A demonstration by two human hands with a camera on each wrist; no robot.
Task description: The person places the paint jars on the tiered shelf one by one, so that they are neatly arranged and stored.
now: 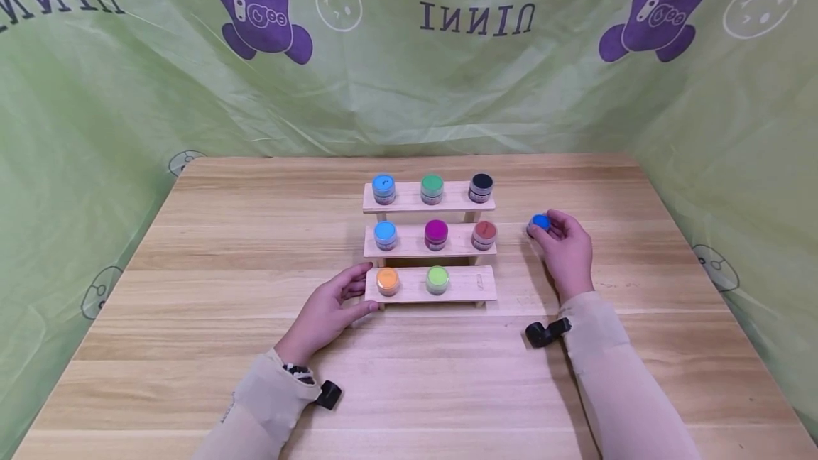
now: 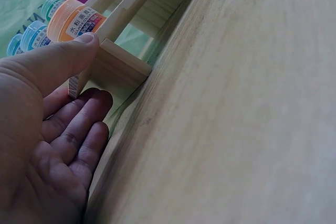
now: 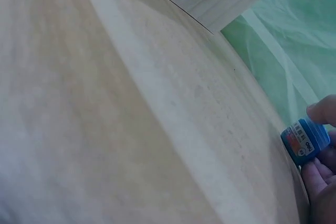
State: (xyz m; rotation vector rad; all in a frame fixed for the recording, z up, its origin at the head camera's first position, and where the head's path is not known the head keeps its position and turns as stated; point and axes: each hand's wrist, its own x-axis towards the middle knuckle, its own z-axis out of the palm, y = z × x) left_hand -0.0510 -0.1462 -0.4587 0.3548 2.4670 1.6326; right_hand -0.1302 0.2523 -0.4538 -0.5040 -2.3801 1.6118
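Observation:
A wooden three-tier stand (image 1: 460, 294) carries small paint jars. Its bottom step has an orange paint jar (image 1: 387, 281) and a light green paint jar (image 1: 437, 280), with bare wood at the right end. My left hand (image 1: 329, 312) grips the left end of that step, the thumb at the front corner and the index finger behind; the orange jar sits just beyond the thumb in the left wrist view. Right of the stand, my right hand (image 1: 567, 250) holds a blue paint jar (image 3: 304, 141) between thumb and fingers, low at the tabletop.
On the middle step stand a light blue jar (image 1: 385, 235), a purple jar (image 1: 437, 234) and a brown-red jar (image 1: 484, 234). The top step holds blue (image 1: 384, 189), green (image 1: 432, 189) and black (image 1: 481, 187) jars. Green cloth (image 1: 409, 105) surrounds the wooden table (image 1: 255, 233).

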